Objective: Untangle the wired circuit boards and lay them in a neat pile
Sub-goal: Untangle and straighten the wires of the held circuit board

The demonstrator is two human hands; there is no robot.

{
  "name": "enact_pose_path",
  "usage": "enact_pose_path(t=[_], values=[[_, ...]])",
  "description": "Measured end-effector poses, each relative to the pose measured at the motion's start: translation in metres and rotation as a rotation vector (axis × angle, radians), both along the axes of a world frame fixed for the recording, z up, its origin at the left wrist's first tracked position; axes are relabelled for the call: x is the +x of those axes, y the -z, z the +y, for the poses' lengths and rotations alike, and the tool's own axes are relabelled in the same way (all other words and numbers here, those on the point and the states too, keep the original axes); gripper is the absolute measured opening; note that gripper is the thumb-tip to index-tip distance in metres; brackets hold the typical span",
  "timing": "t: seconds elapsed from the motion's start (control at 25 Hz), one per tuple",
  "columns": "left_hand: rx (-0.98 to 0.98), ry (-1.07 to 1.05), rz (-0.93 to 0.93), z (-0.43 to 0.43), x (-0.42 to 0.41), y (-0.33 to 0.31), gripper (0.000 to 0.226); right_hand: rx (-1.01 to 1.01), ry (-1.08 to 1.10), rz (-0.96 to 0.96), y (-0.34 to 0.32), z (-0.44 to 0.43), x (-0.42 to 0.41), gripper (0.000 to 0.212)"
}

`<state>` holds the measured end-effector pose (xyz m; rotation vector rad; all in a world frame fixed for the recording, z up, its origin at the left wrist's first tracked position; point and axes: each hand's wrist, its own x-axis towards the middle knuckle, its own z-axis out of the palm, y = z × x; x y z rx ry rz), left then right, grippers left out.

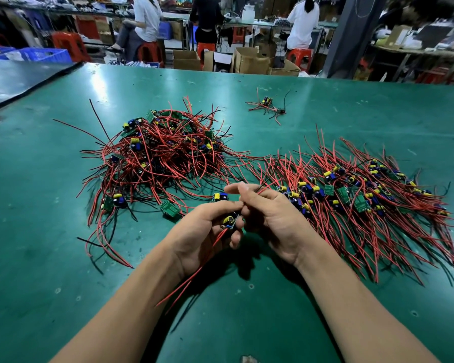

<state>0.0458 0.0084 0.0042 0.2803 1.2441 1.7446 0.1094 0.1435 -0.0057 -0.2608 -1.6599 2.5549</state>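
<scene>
A tangled heap of small circuit boards with red and black wires [165,155] lies left of centre on the green table [63,258]. To the right, an ordered pile of boards [357,195] lies with its wires combed the same way. My left hand [205,234] grips one small board [230,221] with a yellow capacitor; its red wires trail down past my wrist. My right hand [268,213] sits beside it and pinches thin red and black wires that run up from the board between thumb and fingers.
A few stray boards with wires [269,106] lie further back on the table. Cardboard boxes [249,60], red stools [68,44] and seated people [302,22] are beyond the far edge. A darker table [16,79] adjoins at the far left.
</scene>
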Motion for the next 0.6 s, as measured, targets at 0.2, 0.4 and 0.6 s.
enact_pose_path(t=[0.2,0.4,0.6], values=[[-0.004,0.02,0.042,-0.003,-0.002,-0.002,0.015,0.467,0.406,0.097,0.002,0.021,-0.001,0.026],[-0.014,0.065,0.091,-0.003,-0.002,-0.003,0.02,0.746,0.66,0.048,0.006,0.041,-0.003,0.025],[-0.056,0.075,0.113,-0.005,-0.006,0.0,0.017,0.953,0.807,0.107,0.008,0.042,0.0,0.021]])
